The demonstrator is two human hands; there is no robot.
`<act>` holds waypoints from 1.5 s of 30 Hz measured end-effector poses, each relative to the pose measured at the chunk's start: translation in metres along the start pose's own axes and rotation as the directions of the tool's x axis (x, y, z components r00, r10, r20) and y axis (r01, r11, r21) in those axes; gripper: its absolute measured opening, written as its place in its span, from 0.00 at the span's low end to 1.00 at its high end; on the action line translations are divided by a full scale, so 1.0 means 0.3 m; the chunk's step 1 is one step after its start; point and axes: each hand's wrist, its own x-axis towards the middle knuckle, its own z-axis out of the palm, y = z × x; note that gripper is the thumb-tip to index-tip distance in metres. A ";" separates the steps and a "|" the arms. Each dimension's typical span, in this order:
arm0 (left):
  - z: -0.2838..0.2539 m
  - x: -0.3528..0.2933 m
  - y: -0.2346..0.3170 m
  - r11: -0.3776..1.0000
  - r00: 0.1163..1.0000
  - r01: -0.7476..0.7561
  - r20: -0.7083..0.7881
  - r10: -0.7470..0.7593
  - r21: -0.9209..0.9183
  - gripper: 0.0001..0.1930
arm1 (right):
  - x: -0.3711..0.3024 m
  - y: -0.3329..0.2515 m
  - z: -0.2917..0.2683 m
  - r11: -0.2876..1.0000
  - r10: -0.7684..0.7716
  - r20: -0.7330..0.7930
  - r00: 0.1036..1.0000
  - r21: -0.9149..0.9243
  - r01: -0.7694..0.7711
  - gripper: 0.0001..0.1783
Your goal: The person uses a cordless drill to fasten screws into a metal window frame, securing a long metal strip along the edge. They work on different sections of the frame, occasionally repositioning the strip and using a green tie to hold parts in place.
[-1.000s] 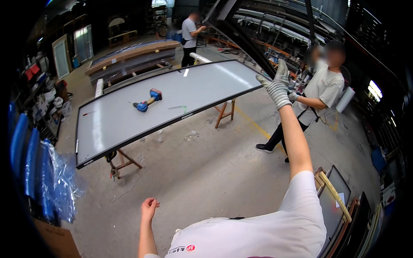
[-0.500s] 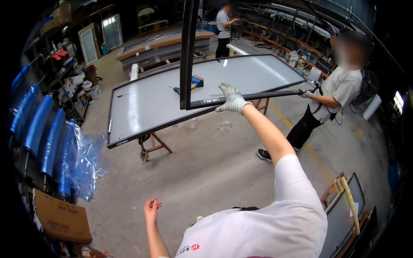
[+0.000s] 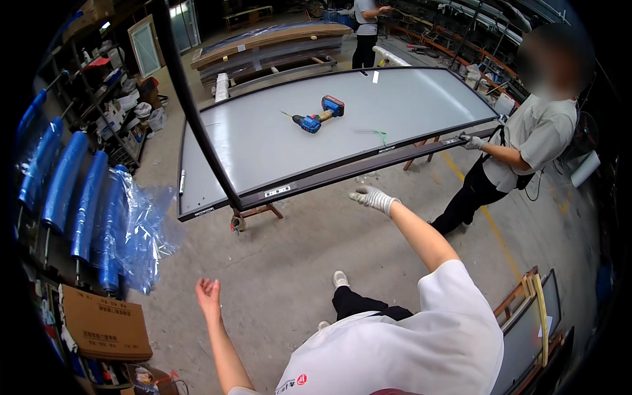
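Observation:
My right hand [image 3: 373,198], in a striped pale glove, is in the air just below a dark metal frame [image 3: 342,172], apart from it, its fingers stretched out and holding nothing. One long bar of the frame runs along the near edge of a large grey panel [image 3: 263,141]; another bar [image 3: 197,118] rises at its left corner. A co-worker's gloved hand [image 3: 472,141] grips the right end. My bare left hand [image 3: 209,293] hangs over the floor, loosely bent and empty. On the panel lie a blue cordless drill [image 3: 319,116] and a green string [image 3: 381,137].
Trestles [image 3: 421,153] support the panel. Left of me stand blue film rolls [image 3: 64,181], loose clear plastic sheeting [image 3: 148,230] and a cardboard box [image 3: 105,324]. Wrapped panels [image 3: 276,46] are stacked behind. At lower right a framed panel [image 3: 526,342] leans with wooden strips. A second person [image 3: 366,33] stands at the back.
My right hand has let go of the frame's long bar and drawn back from it. The frame's upright has shifted left and tilted in view. My left hand stays empty.

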 end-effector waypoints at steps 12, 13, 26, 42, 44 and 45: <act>0.321 0.821 0.345 0.889 0.944 -0.319 -0.024 0.330 -0.327 0.39 | 0.358 0.122 0.133 -0.298 0.258 -0.167 0.952 0.923 0.243 0.41; 0.376 0.798 0.388 0.904 0.950 -0.310 -0.070 0.303 -0.296 0.36 | 0.368 0.095 0.111 -0.327 0.235 -0.212 0.949 0.902 0.282 0.36; 0.238 0.716 0.354 0.940 0.880 -0.319 -0.405 0.247 -0.119 0.20 | 0.362 -0.125 0.200 -0.598 0.490 0.193 0.850 0.784 0.166 0.18; -0.056 0.800 0.238 0.943 0.888 -0.291 -0.412 0.203 -0.162 0.21 | 0.327 -0.388 0.530 -0.546 0.385 0.227 0.894 0.837 0.023 0.17; -0.056 0.819 0.221 0.946 0.898 -0.259 -0.408 0.162 -0.196 0.17 | 0.337 -0.440 0.625 -0.505 0.433 0.233 0.871 0.863 0.020 0.17; -0.059 0.818 0.220 0.965 0.906 -0.250 -0.372 0.203 -0.084 0.16 | 0.349 -0.440 0.659 -0.524 0.423 0.243 0.873 0.852 0.016 0.17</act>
